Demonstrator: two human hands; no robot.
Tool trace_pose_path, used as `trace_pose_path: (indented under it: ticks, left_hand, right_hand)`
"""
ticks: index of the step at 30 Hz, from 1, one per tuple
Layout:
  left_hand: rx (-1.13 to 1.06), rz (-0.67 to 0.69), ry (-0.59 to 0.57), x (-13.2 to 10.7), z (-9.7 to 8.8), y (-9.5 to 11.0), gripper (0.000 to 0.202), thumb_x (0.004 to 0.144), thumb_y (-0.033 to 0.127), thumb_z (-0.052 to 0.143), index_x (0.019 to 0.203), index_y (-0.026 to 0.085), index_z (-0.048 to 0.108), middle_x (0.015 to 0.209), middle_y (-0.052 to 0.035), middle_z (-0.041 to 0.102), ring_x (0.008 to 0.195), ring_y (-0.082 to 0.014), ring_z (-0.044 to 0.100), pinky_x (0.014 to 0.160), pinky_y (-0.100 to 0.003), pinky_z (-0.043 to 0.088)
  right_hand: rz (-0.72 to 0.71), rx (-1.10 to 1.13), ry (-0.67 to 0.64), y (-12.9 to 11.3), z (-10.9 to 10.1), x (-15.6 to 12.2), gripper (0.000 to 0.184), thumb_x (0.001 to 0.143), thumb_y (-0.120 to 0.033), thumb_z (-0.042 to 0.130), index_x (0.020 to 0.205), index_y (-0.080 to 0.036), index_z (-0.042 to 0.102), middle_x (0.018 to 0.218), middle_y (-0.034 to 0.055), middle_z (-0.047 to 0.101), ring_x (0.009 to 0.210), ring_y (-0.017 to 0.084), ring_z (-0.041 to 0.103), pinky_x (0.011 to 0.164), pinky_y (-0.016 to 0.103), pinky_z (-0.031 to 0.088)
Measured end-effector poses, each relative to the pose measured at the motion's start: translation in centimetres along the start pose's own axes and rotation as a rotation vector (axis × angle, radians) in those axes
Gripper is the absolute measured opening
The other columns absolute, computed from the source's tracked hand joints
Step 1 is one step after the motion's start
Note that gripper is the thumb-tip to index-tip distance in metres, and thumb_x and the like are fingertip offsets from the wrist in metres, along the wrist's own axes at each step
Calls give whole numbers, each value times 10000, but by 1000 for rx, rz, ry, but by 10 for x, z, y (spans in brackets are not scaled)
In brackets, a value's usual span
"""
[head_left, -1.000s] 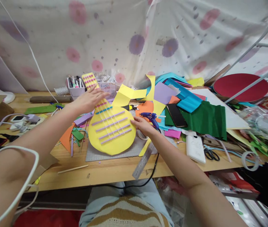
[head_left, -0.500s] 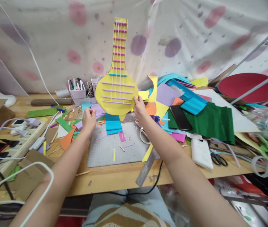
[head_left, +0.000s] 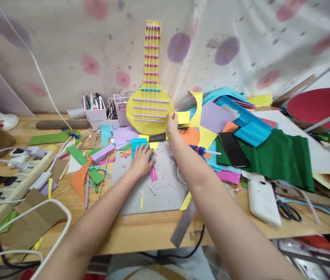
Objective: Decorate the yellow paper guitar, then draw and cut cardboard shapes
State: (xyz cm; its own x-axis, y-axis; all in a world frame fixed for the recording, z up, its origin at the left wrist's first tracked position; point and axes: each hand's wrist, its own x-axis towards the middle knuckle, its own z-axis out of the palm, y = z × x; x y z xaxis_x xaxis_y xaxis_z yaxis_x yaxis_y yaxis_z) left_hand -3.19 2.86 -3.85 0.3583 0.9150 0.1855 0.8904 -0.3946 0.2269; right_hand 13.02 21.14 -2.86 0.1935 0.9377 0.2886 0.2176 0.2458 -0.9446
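A yellow paper guitar [head_left: 150,107], with white strings, pink bars on its neck and lilac bars on its body, stands upright at the back of the work area. Its lower right edge is pinched by my right hand [head_left: 172,124]. My left hand [head_left: 142,161] lies with fingers spread on a folded blue paper piece [head_left: 138,143], at the upper part of the grey cutting mat [head_left: 132,202]. Pink scraps [head_left: 153,174] lie beside that hand. Just under the guitar's body is a small black object [head_left: 157,138] whose kind I cannot tell.
Coloured paper and green crepe paper [head_left: 275,155] pile up at the right, with a phone [head_left: 234,149], a white power bank [head_left: 264,200] and scissors [head_left: 288,210]. Paper scraps, a power strip [head_left: 36,171] and cables crowd the left. A pen holder [head_left: 95,113] stands behind.
My left hand has gone from a closed, raised pose beside the guitar to spread fingers on the blue paper. The guitar, still in my right hand, sits slightly right in view.
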Motion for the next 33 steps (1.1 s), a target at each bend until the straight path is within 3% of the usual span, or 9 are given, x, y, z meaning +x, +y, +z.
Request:
trace_pose_path:
  ticks: [5,10,13,16,19,25,28,30,33]
  left_hand:
    - [18,-80,-44,0,7,-6,454,872,294,372,1292,158,478,1437,-112,390,1364,-283,272,1127,-509,176]
    - [37,-68,-37,-7,3,-17,475,872,260,347,1315,122,452,1444,-127,373,1366,-274,271,1132,-488,180]
    - [63,-55,-52,-15,-2,-27,486,870,238,332,1327,111,435,1449,-130,364,1368,-273,265,1129,-493,185]
    - [106,-63,-46,-24,-7,-45,487,867,233,328,1327,113,434,1448,-134,363,1364,-277,275,1120,-500,200]
    - [144,-103,-24,-32,-11,-70,479,868,223,308,1323,147,440,1451,-125,360,1361,-281,282,1102,-529,219]
    - [192,-176,71,-43,-35,-115,503,806,120,363,1298,159,460,1425,-155,394,1365,-305,265,1082,-598,203]
    - [215,-220,144,-39,-41,-102,492,774,97,404,1259,64,478,1427,-220,359,1372,-331,229,1098,-583,186]
    - [179,-181,183,-33,-35,-75,470,790,106,389,1247,89,497,1429,-189,373,1371,-301,247,1119,-536,193]
    - [26,-92,104,-23,-14,-29,488,860,183,323,1335,114,412,1446,-154,361,1360,-254,289,1104,-482,268]
  right_hand:
    - [90,-130,243,1,7,-10,502,860,-287,300,1337,-134,279,1320,162,411,1273,204,387,1047,430,328]
    - [-74,-399,306,-25,10,-34,607,866,-239,334,1412,-66,132,1463,197,171,1408,234,86,1141,483,120]
    - [-280,-456,109,-39,6,-71,554,882,-248,343,1413,-163,211,1439,135,288,1387,229,184,1129,478,190]
    - [-289,-449,-213,-42,-3,-119,513,858,-209,394,1366,-168,328,1330,129,460,1262,217,411,1072,413,326]
    - [-291,-508,-443,-36,-15,-162,462,825,-190,455,1284,-141,445,1294,135,505,1215,222,459,1047,386,356]
    - [-335,-576,-624,-31,-44,-193,386,823,-184,478,1206,-151,514,1216,120,562,1158,219,494,1016,395,378]
    - [-355,-585,-615,-34,-48,-196,363,840,-206,475,1197,-157,523,1200,120,570,1151,219,500,1015,400,380]
    - [-369,-601,-582,-35,-43,-201,387,851,-265,492,1215,-138,516,1231,144,551,1190,229,477,1038,409,361]
    - [-399,-660,-588,-33,-31,-214,511,854,-359,503,1288,-92,466,1358,197,446,1317,268,351,1089,452,291]
